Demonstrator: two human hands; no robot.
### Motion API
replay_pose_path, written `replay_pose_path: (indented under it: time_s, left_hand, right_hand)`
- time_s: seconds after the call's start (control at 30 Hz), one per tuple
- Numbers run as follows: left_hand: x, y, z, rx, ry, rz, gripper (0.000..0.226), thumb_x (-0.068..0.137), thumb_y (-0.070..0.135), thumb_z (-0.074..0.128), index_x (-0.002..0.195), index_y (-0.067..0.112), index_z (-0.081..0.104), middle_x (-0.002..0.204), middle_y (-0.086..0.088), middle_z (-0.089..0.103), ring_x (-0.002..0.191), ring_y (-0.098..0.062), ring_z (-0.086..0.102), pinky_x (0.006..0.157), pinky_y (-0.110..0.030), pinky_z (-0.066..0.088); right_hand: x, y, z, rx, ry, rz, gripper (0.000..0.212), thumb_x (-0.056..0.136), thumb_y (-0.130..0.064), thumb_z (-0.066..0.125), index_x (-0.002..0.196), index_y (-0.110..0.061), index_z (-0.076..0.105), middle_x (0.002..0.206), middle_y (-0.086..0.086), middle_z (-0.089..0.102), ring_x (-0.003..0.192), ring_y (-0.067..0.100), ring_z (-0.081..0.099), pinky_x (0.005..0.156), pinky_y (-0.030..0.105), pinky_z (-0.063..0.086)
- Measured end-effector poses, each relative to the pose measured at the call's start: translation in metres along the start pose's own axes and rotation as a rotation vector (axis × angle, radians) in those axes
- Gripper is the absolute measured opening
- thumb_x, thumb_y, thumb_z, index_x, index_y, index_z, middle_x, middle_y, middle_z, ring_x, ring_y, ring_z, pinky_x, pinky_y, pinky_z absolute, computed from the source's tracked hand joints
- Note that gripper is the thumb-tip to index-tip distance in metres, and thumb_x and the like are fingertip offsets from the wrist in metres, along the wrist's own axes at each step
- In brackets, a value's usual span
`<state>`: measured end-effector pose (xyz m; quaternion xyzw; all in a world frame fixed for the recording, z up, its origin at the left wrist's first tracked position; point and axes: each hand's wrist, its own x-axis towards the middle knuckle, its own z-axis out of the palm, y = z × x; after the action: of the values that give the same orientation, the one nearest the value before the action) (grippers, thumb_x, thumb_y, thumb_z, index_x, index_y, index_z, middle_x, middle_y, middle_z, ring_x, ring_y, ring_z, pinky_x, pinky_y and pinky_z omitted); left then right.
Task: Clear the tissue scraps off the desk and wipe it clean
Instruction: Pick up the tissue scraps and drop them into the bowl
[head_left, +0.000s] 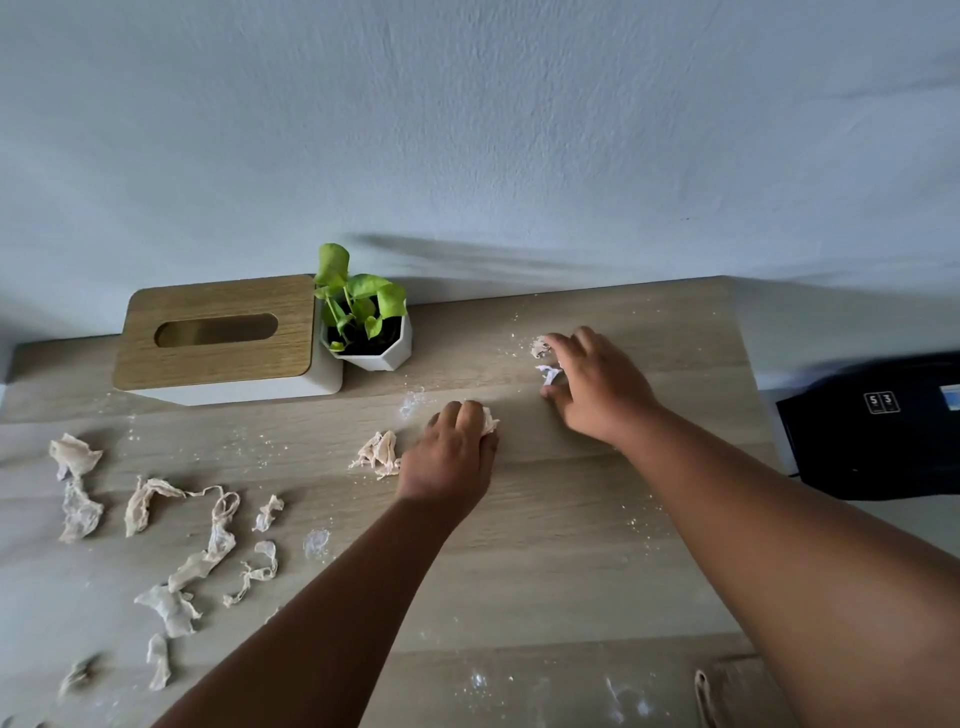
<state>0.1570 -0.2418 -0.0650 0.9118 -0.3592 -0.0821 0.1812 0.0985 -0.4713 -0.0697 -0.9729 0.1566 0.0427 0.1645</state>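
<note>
At the near edge of the desk (545, 571), around six o'clock, white smears and crumbs dust the wood, and something thin pokes up at five o'clock, too cropped to name. From seven to nine o'clock lies the main litter: a spread of twisted tissue scraps (208, 551), stringy and torn, well apart from both hands. These look damp and fragile; a quick sweep risks shredding them further and dragging more crumbs across the surface.

Toward the centre, the left hand (449, 452) sits palm down with fingers curled over a small wad (489, 420), which shows at its far right edge. A ragged scrap (378, 453) lies just beside that hand at its nine o'clock. If the hand reaches for it without keeping its curl, the wad may drop out.

Farther on, at one o'clock, the right hand (592, 387) reaches with fingers spread and bent over two small bits (545, 358); whether it pinches them or only touches them I cannot tell. Loose fragments here could be flicked toward the desk's back edge and fall behind it.

At eleven o'clock, against the wall, stand the tissue box (218, 343) and a small potted plant (366, 325), touching or nearly so. A wide wiping stroke could knock the light pot over. Off the desk at three o'clock sits a dark device (872, 426).
</note>
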Motion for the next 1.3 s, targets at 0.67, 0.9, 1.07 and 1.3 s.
replay_pose_path:
  time_s: [0.67,0.9,1.07,1.3]
  left_hand:
    - [-0.007,0.004,-0.001,0.007,-0.088,0.078,0.02,0.09,0.008,0.053,0.097,-0.009,0.063,0.088,-0.022,0.063,0.075,-0.043,0.063,0.052,-0.047,0.053]
    - [-0.033,0.0,-0.003,-0.115,-0.146,0.059,0.018,0.088,-0.005,0.061,0.106,-0.004,0.064,0.104,-0.021,0.059,0.09,-0.04,0.059,0.066,-0.045,0.049]
    - [-0.056,-0.007,-0.006,-0.19,-0.14,0.086,0.008,0.097,0.003,0.06,0.098,-0.006,0.06,0.099,-0.023,0.058,0.082,-0.04,0.056,0.07,-0.045,0.045]
    - [-0.088,-0.017,-0.021,-0.185,-0.104,0.093,0.016,0.095,0.003,0.066,0.093,-0.009,0.057,0.089,-0.025,0.058,0.073,-0.04,0.057,0.063,-0.047,0.048]
  right_hand:
    - [-0.018,-0.018,0.009,0.036,0.038,0.038,0.013,0.094,-0.002,0.054,0.105,-0.001,0.061,0.102,0.021,0.064,0.09,0.041,0.06,0.074,0.044,0.048]
    - [-0.057,-0.029,0.011,0.078,0.004,0.091,0.021,0.091,0.002,0.051,0.108,-0.001,0.063,0.106,0.019,0.066,0.096,0.04,0.061,0.078,0.045,0.051]
    - [-0.084,-0.043,0.013,0.154,0.021,0.124,0.024,0.089,0.005,0.05,0.108,-0.001,0.063,0.106,0.02,0.065,0.096,0.041,0.061,0.078,0.045,0.051]
    - [-0.122,-0.058,0.02,0.191,-0.007,0.154,0.021,0.091,0.001,0.052,0.108,-0.006,0.062,0.109,0.013,0.064,0.096,0.036,0.061,0.077,0.038,0.047]
